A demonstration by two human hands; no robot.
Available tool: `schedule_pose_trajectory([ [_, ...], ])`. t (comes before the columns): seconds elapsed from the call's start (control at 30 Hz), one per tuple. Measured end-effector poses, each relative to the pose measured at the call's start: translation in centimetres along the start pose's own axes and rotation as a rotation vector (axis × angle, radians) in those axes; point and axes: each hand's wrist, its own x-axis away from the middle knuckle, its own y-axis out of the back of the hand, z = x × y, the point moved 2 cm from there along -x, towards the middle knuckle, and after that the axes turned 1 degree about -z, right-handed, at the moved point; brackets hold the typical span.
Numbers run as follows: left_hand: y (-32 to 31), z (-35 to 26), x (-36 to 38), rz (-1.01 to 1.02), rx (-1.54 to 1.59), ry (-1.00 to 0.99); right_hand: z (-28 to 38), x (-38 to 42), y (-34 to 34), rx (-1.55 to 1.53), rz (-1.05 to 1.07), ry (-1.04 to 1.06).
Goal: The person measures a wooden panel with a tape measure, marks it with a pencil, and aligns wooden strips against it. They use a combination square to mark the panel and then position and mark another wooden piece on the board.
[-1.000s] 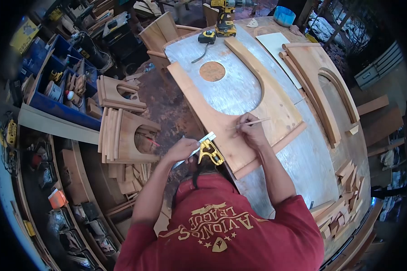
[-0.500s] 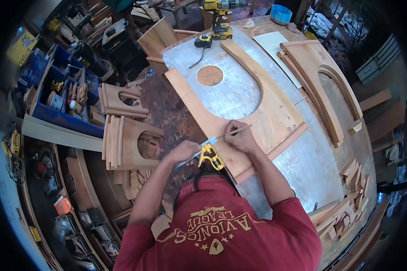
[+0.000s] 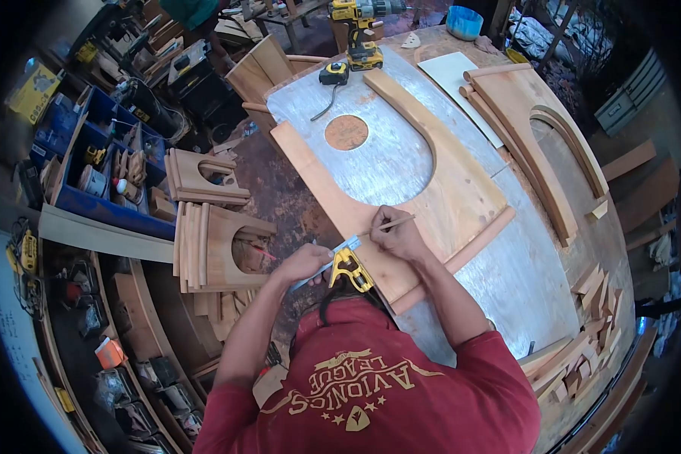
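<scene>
My left hand (image 3: 308, 264) is closed on the blade of a yellow combination square (image 3: 351, 271), at the near edge of a U-shaped wooden panel (image 3: 461, 198). The silver end of the blade lies over the panel's edge. Closed around a thin pencil (image 3: 397, 222), my right hand (image 3: 399, 239) rests on the panel just right of the square. The pencil's tip is hidden by the fingers. Under the panel is a metal-topped table (image 3: 386, 170), with a round brown disc (image 3: 346, 132) showing inside the U.
A yellow drill (image 3: 363, 45) and tape measure (image 3: 334, 73) stand at the table's far end. Another arched wooden assembly (image 3: 541, 144) lies at the right, above wood offcuts (image 3: 583, 356). Stacked arched pieces (image 3: 212, 246) and a blue tool bin (image 3: 102, 204) are at the left.
The view has shifted slightly. My right hand and the pencil have moved a little left, and the pencil's angle differs slightly. The left hand still holds the square at the panel's edge.
</scene>
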Motion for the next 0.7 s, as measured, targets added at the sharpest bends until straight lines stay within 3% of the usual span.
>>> schedule_pose_trajectory([
  [0.4,0.1,0.7,-0.1,-0.006,0.036,-0.056,-0.1,-0.5,0.5,0.024,0.040,0.029],
  [0.5,0.3,1.9,-0.6,0.025,0.009,-0.121,-1.6,-0.6,1.7,-0.374,-0.089,0.039],
  [0.57,0.4,1.0,0.6,0.010,0.010,-0.130,-1.7,0.8,2.8,-0.463,-0.230,-0.032],
  [0.63,0.9,-0.9,3.0,0.004,0.009,-0.130,-0.4,4.2,4.1,-0.389,-0.356,0.100],
  [0.7,1.3,-2.5,3.8,-0.010,0.112,-0.255,2.0,8.7,5.0,-0.261,-0.404,0.231],
])
